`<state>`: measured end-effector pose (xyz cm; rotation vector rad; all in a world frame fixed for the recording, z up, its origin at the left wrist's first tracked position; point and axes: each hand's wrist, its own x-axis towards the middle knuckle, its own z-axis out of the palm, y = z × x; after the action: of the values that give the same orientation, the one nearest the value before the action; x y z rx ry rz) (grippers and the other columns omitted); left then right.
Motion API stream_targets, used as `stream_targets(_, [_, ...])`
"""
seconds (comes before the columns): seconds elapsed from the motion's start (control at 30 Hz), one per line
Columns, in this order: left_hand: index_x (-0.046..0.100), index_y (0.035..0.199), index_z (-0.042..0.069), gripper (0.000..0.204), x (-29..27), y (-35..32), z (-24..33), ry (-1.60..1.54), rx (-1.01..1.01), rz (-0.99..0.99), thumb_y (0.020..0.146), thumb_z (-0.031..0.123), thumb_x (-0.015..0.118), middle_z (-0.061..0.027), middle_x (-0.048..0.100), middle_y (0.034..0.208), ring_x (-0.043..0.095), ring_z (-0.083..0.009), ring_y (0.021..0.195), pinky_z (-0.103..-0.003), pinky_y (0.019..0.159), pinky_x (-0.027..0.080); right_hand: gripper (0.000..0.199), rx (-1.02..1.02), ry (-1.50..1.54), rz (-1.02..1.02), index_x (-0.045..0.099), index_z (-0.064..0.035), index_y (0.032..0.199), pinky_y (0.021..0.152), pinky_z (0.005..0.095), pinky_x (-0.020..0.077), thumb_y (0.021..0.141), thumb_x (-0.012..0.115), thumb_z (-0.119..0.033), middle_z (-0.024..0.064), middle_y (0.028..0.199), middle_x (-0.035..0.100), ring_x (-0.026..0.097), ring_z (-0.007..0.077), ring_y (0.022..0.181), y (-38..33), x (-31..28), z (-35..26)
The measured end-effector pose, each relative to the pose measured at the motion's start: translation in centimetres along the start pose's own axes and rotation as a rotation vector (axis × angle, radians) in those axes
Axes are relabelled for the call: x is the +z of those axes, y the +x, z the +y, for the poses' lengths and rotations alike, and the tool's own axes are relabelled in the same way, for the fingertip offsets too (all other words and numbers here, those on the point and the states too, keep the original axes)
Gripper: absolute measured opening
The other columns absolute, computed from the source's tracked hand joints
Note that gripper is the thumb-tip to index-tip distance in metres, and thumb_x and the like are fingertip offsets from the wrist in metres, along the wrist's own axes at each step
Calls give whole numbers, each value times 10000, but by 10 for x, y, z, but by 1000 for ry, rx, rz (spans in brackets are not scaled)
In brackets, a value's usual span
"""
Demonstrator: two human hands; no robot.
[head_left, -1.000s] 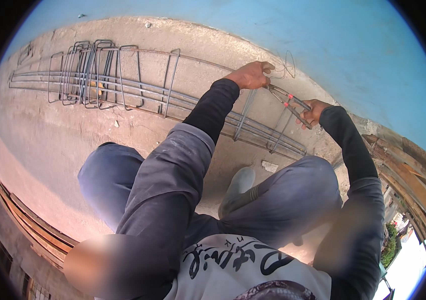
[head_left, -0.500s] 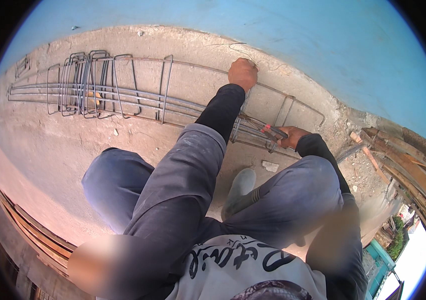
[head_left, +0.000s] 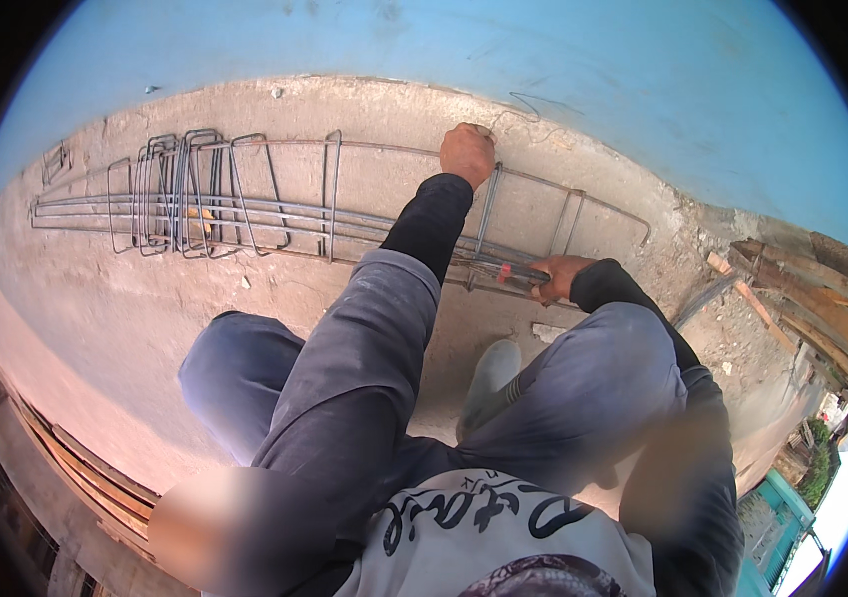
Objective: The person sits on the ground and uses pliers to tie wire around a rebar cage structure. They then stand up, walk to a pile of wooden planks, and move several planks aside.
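A long rebar cage (head_left: 384, 147) of thin steel bars and bent rectangular stirrups lies on the concrete ground before me. My left hand (head_left: 468, 153) is closed in a fist at its far long bar, just left of an upright stirrup (head_left: 488, 209). What the fist grips is hidden, though thin wire (head_left: 533, 107) curls close beside it. Nearer to me, my right hand (head_left: 558, 276) is wrapped round the dark handles of pincers (head_left: 505, 272) with red marks. The pincers lie along the near bars, and their jaws are hard to make out.
Several stirrups (head_left: 185, 194) are bunched at the cage's left part. A blue wall (head_left: 424, 40) runs along the far side. Wooden boards (head_left: 802, 284) are piled at the right, with more planks (head_left: 86, 458) at lower left. My boot (head_left: 491, 376) stands close to the near bars.
My left hand has shifted left along the far bar, away from the stirrup. My right hand has moved slightly left, and the pincers now lie lower and flatter against the near bars.
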<state>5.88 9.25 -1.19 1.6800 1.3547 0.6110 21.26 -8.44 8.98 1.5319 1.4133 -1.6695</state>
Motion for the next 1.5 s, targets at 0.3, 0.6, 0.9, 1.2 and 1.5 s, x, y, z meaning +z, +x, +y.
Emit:
stream_targets(0.3, [752,949,44,201,-4,-2,1,-76,-22,8,878,213,670,-162,720,830,692,-291,765,-377,732,529,497,111,-251,594,572,-217,1327,934,409,462,842,654,-146,182,1124,602,591,347,1078,-70,-46,14])
stream_targets(0.6, [742,978,17,245,-18,-4,0,-340,-111,-137,896,241,688,-82,715,818,641,-167,767,-317,733,507,521,175,-1069,860,572,-360,1352,933,423,435,924,505,-71,88,1014,573,560,292,982,-65,-104,-28])
stream_targets(0.9, [741,957,14,226,-19,-7,-4,-395,-71,-121,893,225,691,-76,706,816,632,-162,783,-315,741,500,430,155,-1279,805,638,-330,1286,1004,457,387,958,470,-108,71,1041,581,526,284,1048,-54,-132,-67])
stream_targets(1.2, [739,985,26,232,-19,-9,-5,-406,-100,-153,895,235,691,-84,713,844,637,-170,794,-326,760,506,413,98,-1385,778,655,-332,1258,992,416,387,951,481,-118,67,1025,573,514,248,1063,-49,-142,-91])
stream_targets(1.5, [738,994,33,242,-21,-8,-10,-414,-100,-150,888,248,703,-96,723,864,651,-190,803,-335,766,513,166,220,-1093,508,727,-86,881,644,405,506,869,645,-230,134,767,672,652,295,753,-35,-162,-101])
